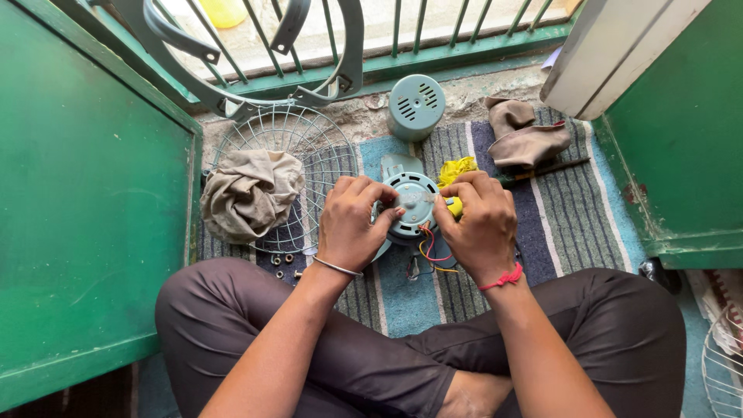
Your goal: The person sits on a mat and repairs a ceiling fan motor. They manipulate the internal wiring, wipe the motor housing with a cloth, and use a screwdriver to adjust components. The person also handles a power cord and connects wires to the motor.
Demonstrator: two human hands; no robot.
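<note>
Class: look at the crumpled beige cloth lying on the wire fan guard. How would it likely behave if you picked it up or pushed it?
The beige cloth is bunched in soft folds, so it would probably hang floppy and feel light. Pushed, it would likely crumple or snag on the wire fan guard rather than slide or roll.

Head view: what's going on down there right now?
A person sits cross-legged on a striped rug, both hands on a pale green fan motor. The left hand grips its left side; the right hand holds its right side, with something yellow showing under the fingers. Coloured wires hang from the motor. A wire fan guard with a beige cloth on it lies to the left, a round motor cover sits ahead, and small nuts lie by the left knee.
</note>
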